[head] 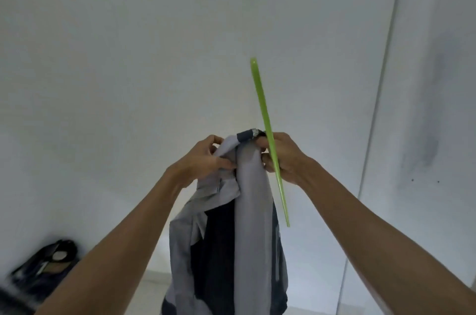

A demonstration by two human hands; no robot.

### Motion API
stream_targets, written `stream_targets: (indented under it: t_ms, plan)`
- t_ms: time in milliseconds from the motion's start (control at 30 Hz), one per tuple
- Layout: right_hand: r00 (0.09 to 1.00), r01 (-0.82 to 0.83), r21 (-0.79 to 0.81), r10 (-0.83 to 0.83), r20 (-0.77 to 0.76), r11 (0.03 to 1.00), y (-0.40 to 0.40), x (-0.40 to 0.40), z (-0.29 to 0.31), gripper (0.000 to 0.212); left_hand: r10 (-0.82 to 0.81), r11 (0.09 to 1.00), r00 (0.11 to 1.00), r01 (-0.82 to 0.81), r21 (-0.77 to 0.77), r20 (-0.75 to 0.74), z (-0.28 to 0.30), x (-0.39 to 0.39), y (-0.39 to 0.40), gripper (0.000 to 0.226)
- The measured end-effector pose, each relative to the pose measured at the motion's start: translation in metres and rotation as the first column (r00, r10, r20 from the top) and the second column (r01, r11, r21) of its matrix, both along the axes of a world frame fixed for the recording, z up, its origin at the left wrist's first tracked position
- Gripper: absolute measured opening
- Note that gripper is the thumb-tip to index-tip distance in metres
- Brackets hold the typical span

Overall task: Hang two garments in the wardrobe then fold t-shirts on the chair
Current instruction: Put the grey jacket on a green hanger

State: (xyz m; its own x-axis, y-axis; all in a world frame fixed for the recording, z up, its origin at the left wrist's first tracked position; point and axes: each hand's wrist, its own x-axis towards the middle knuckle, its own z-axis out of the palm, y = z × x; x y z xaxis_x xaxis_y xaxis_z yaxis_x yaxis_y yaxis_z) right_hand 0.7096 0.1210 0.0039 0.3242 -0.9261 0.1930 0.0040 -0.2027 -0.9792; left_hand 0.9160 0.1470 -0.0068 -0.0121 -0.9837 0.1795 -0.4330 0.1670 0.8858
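Observation:
A grey and dark navy garment (251, 211) hangs down in front of me, bunched at its top. My left hand (203, 160) grips the grey fabric near the collar. My right hand (283, 157) holds the garment's top edge together with a lime green plastic hanger (268, 134), seen edge-on as a thin bar running from upper left to lower right. The hanger's hook is not visible. Both forearms reach up from the bottom corners.
A plain white wall fills the background. A white panel with a vertical seam (381, 108), scuffed dark in places, stands at the right. A dark bag (49, 263) lies on the floor at the lower left.

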Motion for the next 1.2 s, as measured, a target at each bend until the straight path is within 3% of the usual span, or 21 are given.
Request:
stream_targets:
  t_ms: [67, 200, 333, 400, 467, 533, 633, 733, 767, 867, 933, 1100, 1200]
  plan:
    - [0.998, -0.015, 0.024, 0.014, 0.065, 1.0, 0.0, 0.001, 0.011, 0.05, 0.017, 0.997, 0.992, -0.007, -0.08, 0.124, -0.028, 0.005, 0.009, 0.067]
    - [0.995, -0.068, -0.002, 0.068, 0.076, 0.998, 0.004, 0.0, 0.029, 0.061, 0.045, 0.968, 0.98, 0.005, -0.251, 0.194, -0.089, 0.0, 0.019, 0.08]
    - [0.995, -0.083, -0.041, 0.085, 0.052, 0.996, 0.006, -0.008, 0.037, 0.068, 0.324, 0.87, 0.945, -0.285, -0.402, 0.031, -0.096, -0.007, 0.01, 0.049]
    - [0.999, -0.024, -0.021, 0.025, 0.038, 0.999, 0.0, -0.017, 0.037, 0.058, 0.388, 0.82, 0.92, -0.375, -0.432, -0.063, -0.081, -0.009, 0.006, 0.041]
    - [0.996, 0.089, -0.026, -0.09, -0.027, 0.996, -0.012, -0.028, 0.032, 0.033, 0.426, 0.805, 0.897, -0.437, -0.401, -0.122, -0.06, -0.008, 0.002, 0.022]
    - [0.96, 0.204, -0.111, -0.221, -0.172, 0.973, -0.02, -0.04, 0.024, 0.018, 0.438, 0.803, 0.889, -0.455, -0.385, -0.137, -0.037, -0.01, -0.001, 0.038]
    - [0.933, 0.246, -0.251, -0.299, -0.202, 0.936, -0.013, -0.038, 0.01, 0.023, 0.403, 0.836, 0.91, -0.408, -0.366, -0.095, -0.001, -0.019, -0.006, 0.049]
    - [0.969, 0.152, -0.266, -0.196, -0.148, 0.952, 0.008, -0.014, -0.001, 0.022, 0.376, 0.905, 0.917, -0.332, -0.266, 0.133, 0.022, -0.035, -0.016, 0.044]
    - [0.98, 0.12, -0.236, -0.152, -0.125, 0.964, 0.015, -0.004, -0.006, 0.032, 0.348, 0.927, 0.92, -0.31, -0.211, 0.182, 0.025, -0.042, -0.02, 0.043]
    - [0.981, 0.142, -0.209, -0.165, -0.099, 0.968, 0.031, 0.011, -0.018, 0.067, 0.176, 0.982, 0.983, -0.172, -0.075, 0.049, 0.029, -0.06, -0.02, 0.044]
    - [0.979, 0.187, -0.182, -0.198, -0.044, 0.965, 0.031, 0.013, -0.023, 0.079, 0.051, 0.999, 0.998, -0.051, -0.001, -0.044, 0.032, -0.06, -0.017, 0.042]
    - [0.953, 0.286, -0.185, -0.299, -0.045, 0.94, 0.021, 0.024, -0.024, 0.043, -0.055, 0.996, 0.993, 0.062, 0.068, -0.106, 0.041, -0.05, -0.018, 0.043]
    - [0.939, 0.322, -0.185, -0.338, -0.062, 0.929, 0.02, 0.03, -0.023, 0.037, -0.022, 0.998, 0.994, 0.028, 0.055, -0.105, 0.038, -0.046, -0.018, 0.045]
